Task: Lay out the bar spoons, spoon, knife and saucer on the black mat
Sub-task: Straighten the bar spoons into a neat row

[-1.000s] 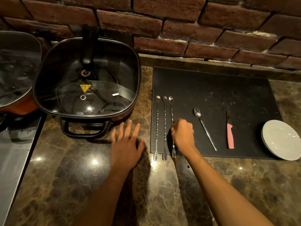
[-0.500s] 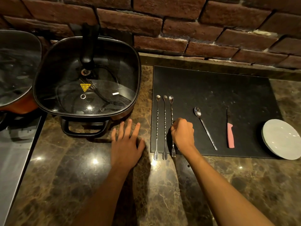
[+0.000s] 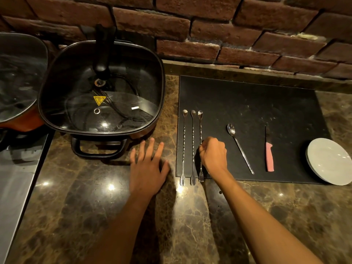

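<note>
Brown marble surface (image 3: 190,225) below a brick wall (image 3: 209,35); black mat (image 3: 257,103) on it. Left hand (image 3: 147,168) spread flat; right hand (image 3: 213,154) pinching the rightmost bar spoon (image 3: 200,126).

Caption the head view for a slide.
Right hand pinching the third bar spoon on the black mat; left hand flat on the counter.

Single head-worn wide-angle view, looking forward and steeply down onto marble counter (image 3: 190,216) from close above, brick wall (image 3: 209,35) along top edge, forearms entering from bottom.
</note>
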Action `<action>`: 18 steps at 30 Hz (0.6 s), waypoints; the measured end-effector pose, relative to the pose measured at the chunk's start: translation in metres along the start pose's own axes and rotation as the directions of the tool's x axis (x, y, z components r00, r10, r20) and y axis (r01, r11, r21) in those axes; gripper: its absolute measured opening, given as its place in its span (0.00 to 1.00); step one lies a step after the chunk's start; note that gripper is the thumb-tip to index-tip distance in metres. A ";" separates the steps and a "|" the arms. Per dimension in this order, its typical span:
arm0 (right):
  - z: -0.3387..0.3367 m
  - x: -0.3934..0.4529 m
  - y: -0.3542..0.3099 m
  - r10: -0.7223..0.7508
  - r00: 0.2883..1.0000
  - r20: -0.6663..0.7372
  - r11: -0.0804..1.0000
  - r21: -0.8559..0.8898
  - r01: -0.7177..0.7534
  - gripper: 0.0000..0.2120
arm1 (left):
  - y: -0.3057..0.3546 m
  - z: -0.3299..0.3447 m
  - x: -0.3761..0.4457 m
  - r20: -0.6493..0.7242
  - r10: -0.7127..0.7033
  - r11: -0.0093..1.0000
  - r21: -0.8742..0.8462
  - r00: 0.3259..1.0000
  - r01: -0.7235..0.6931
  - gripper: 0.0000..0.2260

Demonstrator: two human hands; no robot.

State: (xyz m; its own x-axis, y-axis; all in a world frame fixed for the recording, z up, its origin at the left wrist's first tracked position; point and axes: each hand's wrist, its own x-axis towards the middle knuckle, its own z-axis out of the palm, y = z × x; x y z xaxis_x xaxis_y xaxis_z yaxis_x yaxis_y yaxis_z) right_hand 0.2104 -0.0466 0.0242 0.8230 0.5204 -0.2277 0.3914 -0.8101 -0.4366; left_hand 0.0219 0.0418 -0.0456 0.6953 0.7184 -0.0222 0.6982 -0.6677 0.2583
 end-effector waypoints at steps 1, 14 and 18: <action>0.000 0.000 0.000 -0.001 1.000 -0.001 1.000 0.002 0.001 0.08 | 0.000 0.000 0.000 0.002 -0.001 1.000 0.003 1.000 0.001 0.29; 0.002 0.000 0.002 -0.013 1.000 -0.017 1.000 0.004 0.013 0.07 | -0.001 0.002 0.000 -0.007 -0.001 1.000 0.008 1.000 0.001 0.29; 0.003 0.000 0.003 -0.015 1.000 -0.017 1.000 0.011 0.015 0.07 | -0.003 0.004 0.000 0.002 -0.001 1.000 0.009 1.000 0.001 0.29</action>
State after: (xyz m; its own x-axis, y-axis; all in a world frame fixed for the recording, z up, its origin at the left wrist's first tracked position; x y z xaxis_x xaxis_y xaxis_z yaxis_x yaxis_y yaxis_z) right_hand 0.2106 -0.0480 0.0199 0.8240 0.5278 -0.2062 0.3993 -0.7991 -0.4495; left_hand 0.0210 0.0430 -0.0499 0.6947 0.7189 -0.0239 0.7005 -0.6687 0.2495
